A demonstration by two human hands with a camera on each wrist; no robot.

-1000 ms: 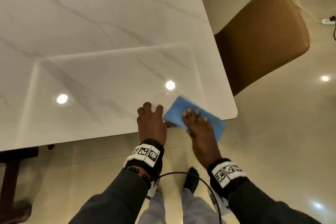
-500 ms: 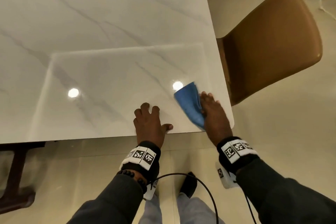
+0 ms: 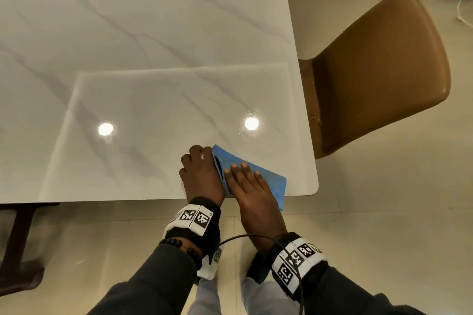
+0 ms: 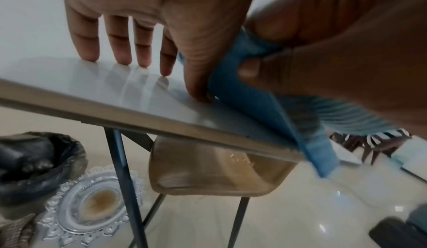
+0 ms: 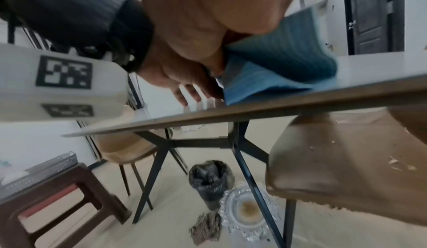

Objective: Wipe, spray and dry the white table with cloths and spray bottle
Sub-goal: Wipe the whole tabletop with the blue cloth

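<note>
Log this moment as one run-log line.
phase: wiping | right hand: flat on blue cloth | left hand: fingertips on white table, beside cloth | cloth: near-right corner, overhanging edge | spray bottle: not visible

Glossy marble-look table [image 3: 153, 33], ribbed blue cloth [image 3: 258, 174], smooth brown leather-look chair [image 3: 378, 71]

White marble-veined table [image 3: 143, 33] on dark angled legs, two ceiling lights mirrored in its glossy top, folded blue cloth [image 3: 256, 174] flat at the near right corner, one end overhanging the near edge
</note>
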